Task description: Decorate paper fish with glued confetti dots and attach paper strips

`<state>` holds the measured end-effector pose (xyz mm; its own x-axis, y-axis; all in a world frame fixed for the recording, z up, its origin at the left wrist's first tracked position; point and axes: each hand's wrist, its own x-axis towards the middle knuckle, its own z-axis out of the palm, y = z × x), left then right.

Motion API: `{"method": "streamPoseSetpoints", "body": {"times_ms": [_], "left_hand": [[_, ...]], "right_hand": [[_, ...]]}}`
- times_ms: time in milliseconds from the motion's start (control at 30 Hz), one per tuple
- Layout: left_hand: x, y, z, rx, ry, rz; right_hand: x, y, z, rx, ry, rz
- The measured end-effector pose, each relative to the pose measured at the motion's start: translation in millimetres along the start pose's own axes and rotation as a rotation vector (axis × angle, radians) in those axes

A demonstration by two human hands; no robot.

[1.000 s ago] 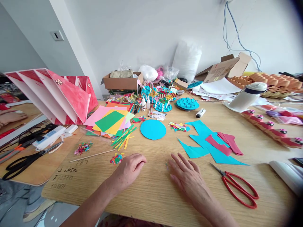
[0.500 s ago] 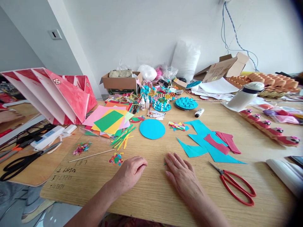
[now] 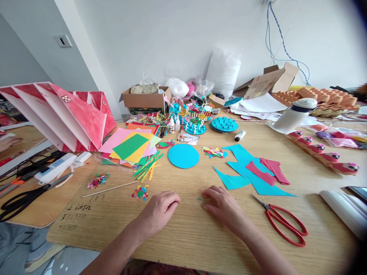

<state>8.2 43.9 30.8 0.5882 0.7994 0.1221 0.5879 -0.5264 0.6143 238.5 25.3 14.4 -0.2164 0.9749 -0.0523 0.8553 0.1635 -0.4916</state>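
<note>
My left hand [image 3: 163, 208] rests on the table with its fingers curled in and the thumb pressed against them. Nothing sticks out of it. My right hand [image 3: 222, 202] lies to the right, palm down, its fingers loosely bent and apart, holding nothing. Tiny green and blue paper scraps [image 3: 200, 199] lie by its fingertips. Beyond both hands lies a blue paper circle [image 3: 183, 156]. Blue paper offcuts [image 3: 252, 170] with dark red paper pieces [image 3: 262, 173] on top are to the right. Red-handled scissors [image 3: 283, 221] lie right of my right hand, blades slightly apart.
Left are a stack of coloured paper [image 3: 130, 147], paper strips [image 3: 149, 164], paper dots [image 3: 140, 193], a wooden stick [image 3: 109, 190] and black scissors [image 3: 25, 200]. Glue bottles [image 3: 171, 125] and decorated blue discs [image 3: 224, 124] stand behind. A co-worker's hand [image 3: 8, 143] shows far left.
My right hand has lifted from lying flat and drawn its fingers in, shifting slightly right and uncovering the tiny scraps. My left hand has hardly moved. The view has shifted slightly.
</note>
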Motion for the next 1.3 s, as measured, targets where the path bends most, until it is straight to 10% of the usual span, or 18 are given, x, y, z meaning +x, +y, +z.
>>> {"method": "streamPoseSetpoints", "body": {"times_ms": [333,600,800,1033,1300], "left_hand": [[-4.7,0.7,0.6,0.021,-0.04,-0.009],[27.1,11.5,14.1,0.113,-0.109,0.024],[57.3,14.5,38.3,0.325,-0.23,0.164],[85.5,8.2,27.5,0.457,-0.449,0.542],[102.1,3.8,34.8,0.421,-0.528,0.647]], "right_hand": [[18.9,2.5,5.9,0.076,0.009,-0.031],[14.0,11.9,-4.3,0.223,0.297,0.094],[13.3,24.7,4.3,0.159,0.464,0.086],[10.5,25.6,8.3,0.148,0.451,0.047],[11.0,26.4,7.9,0.133,0.45,0.063]]}}
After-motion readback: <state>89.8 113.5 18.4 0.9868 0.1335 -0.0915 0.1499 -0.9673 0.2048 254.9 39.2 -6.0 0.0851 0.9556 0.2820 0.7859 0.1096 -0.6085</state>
